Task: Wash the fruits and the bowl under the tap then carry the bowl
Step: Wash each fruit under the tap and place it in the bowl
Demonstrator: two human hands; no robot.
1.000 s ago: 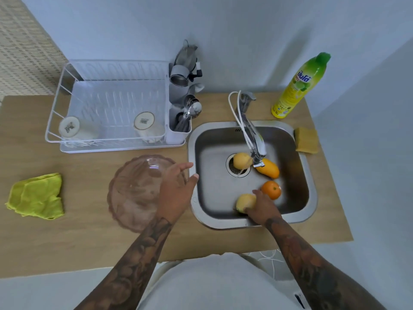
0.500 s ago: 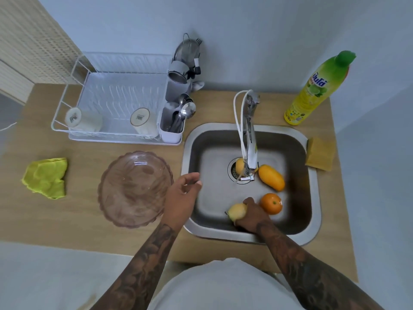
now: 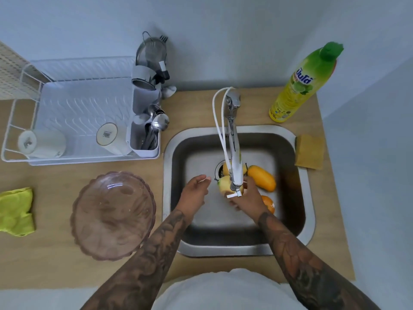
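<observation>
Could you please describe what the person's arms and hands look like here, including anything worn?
Both forearms are bare, with no sleeves, and are covered in dense dark tattoos from near the wrist upward. The left hand and the right hand wear no gloves; no rings, watch or bracelets show. A light, whitish garment covers the torso at the bottom edge.

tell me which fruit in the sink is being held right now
The pale yellow fruit under the tap spout, gripped by the right hand. The orange mango, the orange and the other yellow fruit lie untouched.
</observation>
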